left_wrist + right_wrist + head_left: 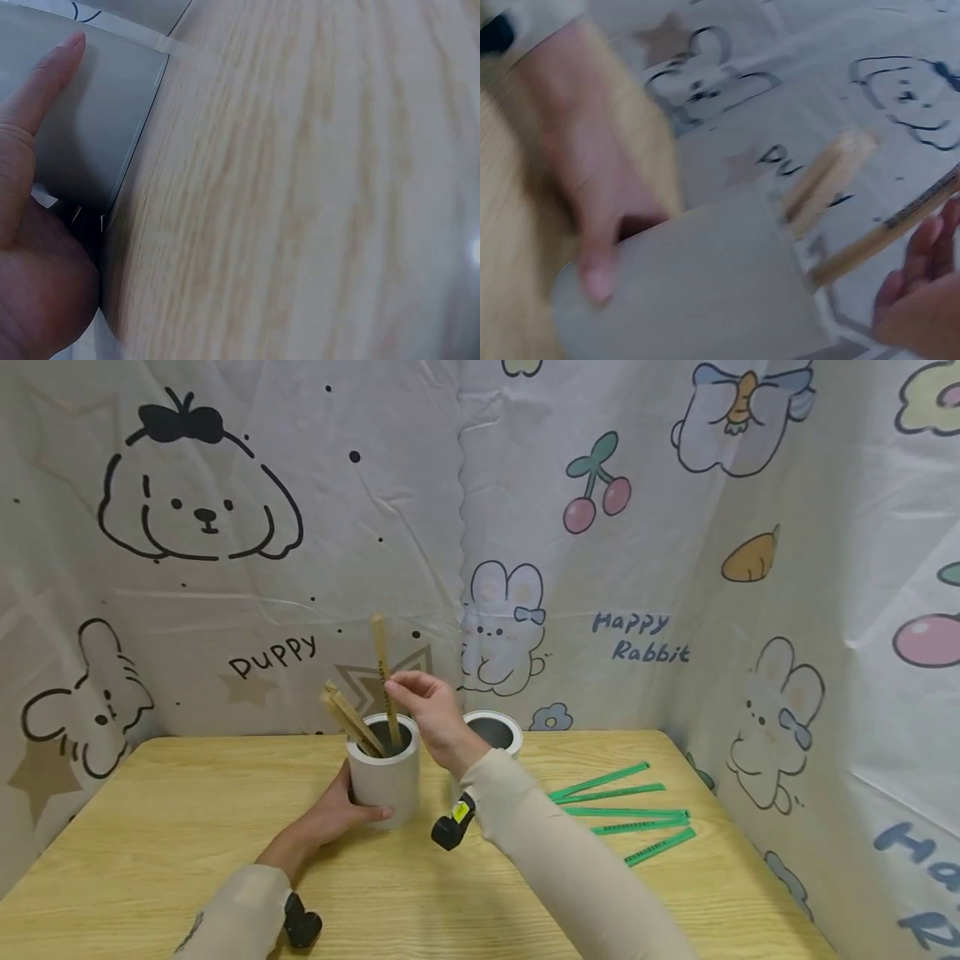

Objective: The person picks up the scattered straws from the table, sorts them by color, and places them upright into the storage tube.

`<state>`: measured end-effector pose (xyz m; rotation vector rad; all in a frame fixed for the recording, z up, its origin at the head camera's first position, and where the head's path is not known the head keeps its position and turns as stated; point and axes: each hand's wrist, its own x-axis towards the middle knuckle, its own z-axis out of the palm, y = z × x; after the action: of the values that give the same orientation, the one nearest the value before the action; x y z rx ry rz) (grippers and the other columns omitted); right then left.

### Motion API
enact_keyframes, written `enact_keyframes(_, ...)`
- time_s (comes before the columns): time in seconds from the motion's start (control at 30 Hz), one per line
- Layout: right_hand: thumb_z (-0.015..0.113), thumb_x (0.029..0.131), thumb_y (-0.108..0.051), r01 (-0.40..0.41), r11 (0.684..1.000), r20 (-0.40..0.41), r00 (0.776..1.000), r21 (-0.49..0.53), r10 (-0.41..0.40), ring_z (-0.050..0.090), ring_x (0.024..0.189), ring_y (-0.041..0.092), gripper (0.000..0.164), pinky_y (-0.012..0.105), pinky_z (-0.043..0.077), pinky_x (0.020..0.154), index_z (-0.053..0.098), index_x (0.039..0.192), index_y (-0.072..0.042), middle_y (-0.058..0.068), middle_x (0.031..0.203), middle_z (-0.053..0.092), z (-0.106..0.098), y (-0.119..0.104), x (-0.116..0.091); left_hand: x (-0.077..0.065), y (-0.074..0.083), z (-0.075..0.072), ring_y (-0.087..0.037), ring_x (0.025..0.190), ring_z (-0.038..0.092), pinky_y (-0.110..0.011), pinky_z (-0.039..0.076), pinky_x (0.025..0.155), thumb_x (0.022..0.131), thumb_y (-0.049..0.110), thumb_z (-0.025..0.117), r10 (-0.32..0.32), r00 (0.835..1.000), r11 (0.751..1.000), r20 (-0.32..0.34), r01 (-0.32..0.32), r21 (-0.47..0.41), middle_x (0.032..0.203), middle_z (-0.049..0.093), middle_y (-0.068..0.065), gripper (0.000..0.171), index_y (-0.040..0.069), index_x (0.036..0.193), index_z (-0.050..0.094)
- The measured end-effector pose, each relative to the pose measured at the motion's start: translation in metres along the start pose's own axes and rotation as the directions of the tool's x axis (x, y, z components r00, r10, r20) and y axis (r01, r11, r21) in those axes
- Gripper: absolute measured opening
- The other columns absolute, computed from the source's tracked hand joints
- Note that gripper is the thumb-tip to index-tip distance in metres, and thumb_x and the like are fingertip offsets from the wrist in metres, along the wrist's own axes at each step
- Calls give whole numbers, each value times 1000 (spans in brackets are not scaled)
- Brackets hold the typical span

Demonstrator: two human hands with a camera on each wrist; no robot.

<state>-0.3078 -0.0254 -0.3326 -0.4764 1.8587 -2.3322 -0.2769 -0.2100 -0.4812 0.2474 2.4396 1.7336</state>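
Observation:
My left hand [333,814] grips a white cylindrical holder [384,781] from its left side, with the thumb laid across the front. In the left wrist view that thumb [56,75] lies along the smooth wall. Several tan sticks [348,718] lean to the left inside the holder. Above its mouth my right hand [435,714] pinches another thin tan stick [381,647] with dark print, between thumb and fingers. The stick stands nearly upright, its lower end inside the rim. In the right wrist view the held stick [885,236] slants up beside the leaning bundle [829,180].
A second white cylindrical holder [498,731] stands behind my right wrist, partly hidden. Several thin green sticks [637,812] with dark print lie fanned on the wooden table [225,793] at the right. Fabric with cartoon drawings [375,527] hangs behind the table and along its sides.

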Motion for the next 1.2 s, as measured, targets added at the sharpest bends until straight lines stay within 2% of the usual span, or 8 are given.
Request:
enact_keyframes(0.1, 68, 98, -15, -76, 984, -4, 997, -161, 77, 60, 91, 7, 22, 32, 50, 95, 71, 116, -4, -10, 98, 69, -5, 7, -5, 0, 1, 1, -43, 147, 33, -57, 29, 120, 81, 24, 85, 7, 1000, 1000, -1, -7, -5, 162, 27, -21, 117, 11, 162, 1)
enact_keyframes(0.17, 68, 98, -19, -109, 968, 0, 994, -226, 112, 60, 92, 11, 28, 36, 50, 96, 70, 121, -3, -7, 101, 69, -10, 7, -9, 0, 2, 2, -43, 147, 34, -57, 30, 119, 82, 23, 85, 11, 1000, 1000, 1, -11, -10, 162, 28, -22, 116, 11, 162, 1)
enact_keyframes(0.4, 64, 100, -21, -80, 934, 112, 986, -348, 126, 62, 97, 17, 29, 27, 50, 91, 69, 121, -2, -2, 109, 69, -30, -6, -22, -2, 1, 0, -44, 147, 33, -57, 30, 120, 82, 23, 84, 8, 1000, 1000, -8, -8, -3, 161, 28, -23, 116, 9, 161, 1)
enact_keyframes(0.57, 63, 100, -17, -41, 930, 165, 980, -364, 108, 59, 90, 9, 29, 24, 48, 85, 67, 121, 3, -4, 103, 70, -50, -13, -32, -3, 2, 0, -44, 147, 34, -55, 30, 119, 81, 23, 85, 13, 1000, 1000, -15, -13, 2, 161, 29, -23, 116, 9, 161, 3)
enact_keyframes(0.77, 62, 101, -20, -35, 912, 180, 977, -408, 118, 57, 90, 12, 25, 38, 51, 94, 69, 119, -4, -10, 91, 64, -77, -19, -44, -4, 1, -1, -44, 148, 31, -55, 27, 120, 81, 21, 85, 7, 1000, 1000, -20, -7, 1, 162, 27, -23, 117, 10, 162, 1)
enact_keyframes(0.83, 62, 101, -20, -45, 913, 177, 976, -405, 126, 59, 94, 14, 24, 39, 52, 97, 69, 118, -5, -10, 95, 67, -85, -20, -48, -4, 2, -1, -44, 148, 31, -55, 27, 121, 81, 21, 85, 9, 1000, 1000, -20, -9, 1, 162, 27, -24, 117, 9, 162, 1)
enact_keyframes(1.03, 61, 101, -17, -47, 923, 180, 976, -381, 124, 64, 99, 13, 29, 28, 54, 94, 66, 121, 4, 7, 113, 72, -107, -19, -55, -5, 4, 0, -46, 149, 30, -58, 26, 121, 82, 20, 84, 2, 1000, 1000, -14, -2, 11, 162, 25, -25, 118, 8, 162, -2)
enact_keyframes(1.2, 61, 101, -17, -42, 916, 178, 976, -399, 122, 63, 100, 14, 33, 34, 54, 98, 63, 122, 8, 8, 116, 70, -122, -20, -65, -4, 3, 3, -45, 149, 30, -58, 27, 121, 83, 20, 84, 11, 1000, 1000, -8, -11, 13, 163, 25, -24, 118, 8, 162, -2)
